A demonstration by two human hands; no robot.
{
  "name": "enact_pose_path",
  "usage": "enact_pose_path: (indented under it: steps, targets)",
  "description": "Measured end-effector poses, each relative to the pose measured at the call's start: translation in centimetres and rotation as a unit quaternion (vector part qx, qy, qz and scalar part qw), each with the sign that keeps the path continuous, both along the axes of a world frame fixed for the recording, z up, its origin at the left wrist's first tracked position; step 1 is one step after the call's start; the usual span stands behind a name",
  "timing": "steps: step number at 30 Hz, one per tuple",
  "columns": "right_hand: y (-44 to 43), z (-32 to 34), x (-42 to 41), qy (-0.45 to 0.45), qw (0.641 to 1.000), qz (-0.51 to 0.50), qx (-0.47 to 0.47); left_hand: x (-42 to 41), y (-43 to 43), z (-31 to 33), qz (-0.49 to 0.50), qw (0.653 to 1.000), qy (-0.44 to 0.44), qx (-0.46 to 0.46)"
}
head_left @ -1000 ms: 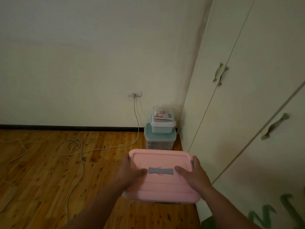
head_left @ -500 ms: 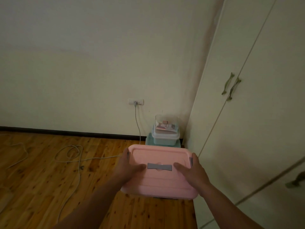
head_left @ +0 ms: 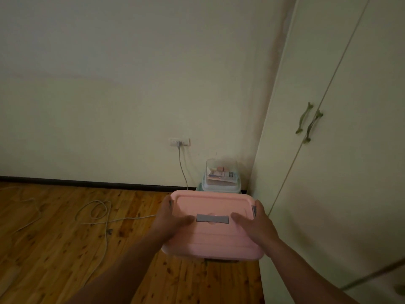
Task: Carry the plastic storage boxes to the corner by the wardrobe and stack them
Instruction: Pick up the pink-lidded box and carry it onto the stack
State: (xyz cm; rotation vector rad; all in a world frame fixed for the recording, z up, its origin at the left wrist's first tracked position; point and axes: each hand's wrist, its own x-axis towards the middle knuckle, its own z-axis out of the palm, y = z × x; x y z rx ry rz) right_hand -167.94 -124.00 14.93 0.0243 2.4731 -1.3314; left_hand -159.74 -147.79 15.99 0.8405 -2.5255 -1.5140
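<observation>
I hold a pink plastic storage box with a grey lid handle in front of me, above the floor. My left hand grips its left side, thumb on the lid. My right hand grips its right side the same way. Beyond it, in the corner by the wardrobe, stands a stack of boxes: a clear box with small items on top of a pale teal box. The pink box hides the lower part of that stack.
A grey cable runs down from a wall socket just left of the stack, and loops of cable lie on the wooden floor to the left. The wardrobe doors have green handles.
The corner stack and wardrobe have drawn closer and the view has tilted up. The pink box now covers the stack's bottom box. My grip is unchanged.
</observation>
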Motion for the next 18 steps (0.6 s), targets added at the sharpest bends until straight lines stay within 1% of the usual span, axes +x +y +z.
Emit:
enact_pose_path:
  steps: [9, 18]
  targets:
    - [-1.2, 0.0, -5.2, 0.006, 1.0, -0.012, 0.013, -6.0, -1.5, -0.9, -0.016, 1.0, -0.019, 0.004]
    - [-6.4, -0.1, -13.7, -0.006, 0.999, -0.028, 0.042, -14.8, -6.8, -1.9, -0.036, 0.999, -0.012, 0.028]
